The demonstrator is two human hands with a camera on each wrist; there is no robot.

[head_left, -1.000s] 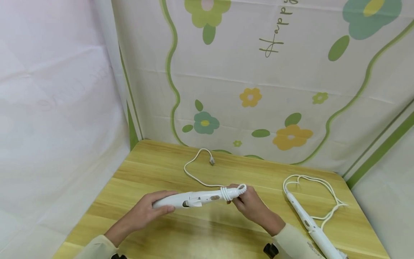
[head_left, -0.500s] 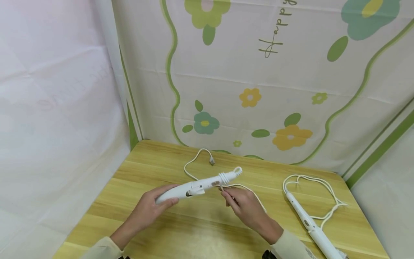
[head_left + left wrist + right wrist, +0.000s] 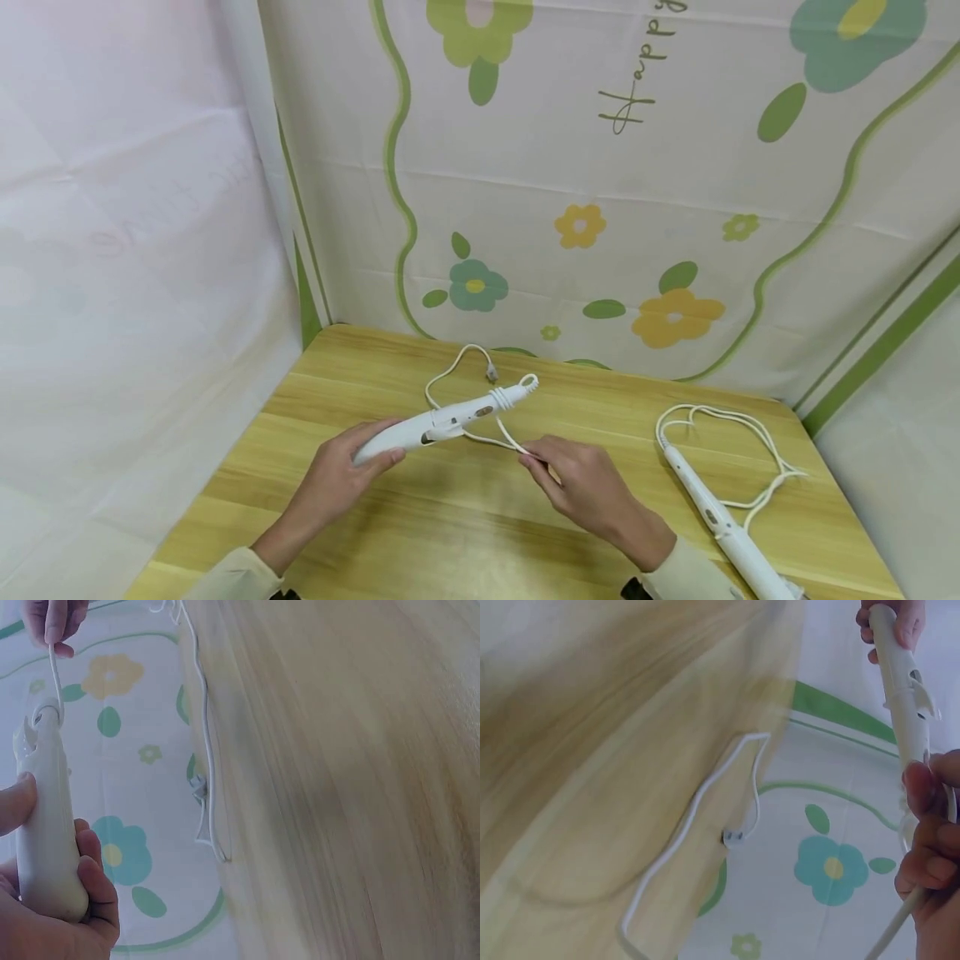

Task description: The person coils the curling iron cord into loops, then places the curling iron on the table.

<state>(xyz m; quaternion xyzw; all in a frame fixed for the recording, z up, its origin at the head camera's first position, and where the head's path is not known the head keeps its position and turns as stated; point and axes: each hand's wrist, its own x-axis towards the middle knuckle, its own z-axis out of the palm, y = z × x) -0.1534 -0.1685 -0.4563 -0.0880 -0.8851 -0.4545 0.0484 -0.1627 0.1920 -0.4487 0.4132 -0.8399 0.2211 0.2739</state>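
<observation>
In the head view, my left hand [image 3: 333, 471] grips the thick end of a white curling iron [image 3: 416, 431], thumb along its near side. Held above the table, the iron slants up to the right. Several turns of its white cord [image 3: 512, 438] are wound round the narrow end. My right hand [image 3: 585, 485] pinches the cord between thumb and fingers, a little below and right of that end. A taut stretch of cord [image 3: 55, 675] runs from the iron to the right hand [image 3: 56, 622] in the left wrist view. The right wrist view shows the fingers [image 3: 930, 870] curled round the cord.
A second white curling iron [image 3: 708, 504] lies on the wooden table [image 3: 450, 542] at the right, its cord [image 3: 765, 442] looped behind it. The held iron's plug [image 3: 492, 373] rests near the back edge. A flower-printed cloth [image 3: 525, 167] hangs behind the table.
My right hand has left the iron's narrow end and drawn a length of cord away, down and to the right. The iron has tilted up, with fewer turns round it.
</observation>
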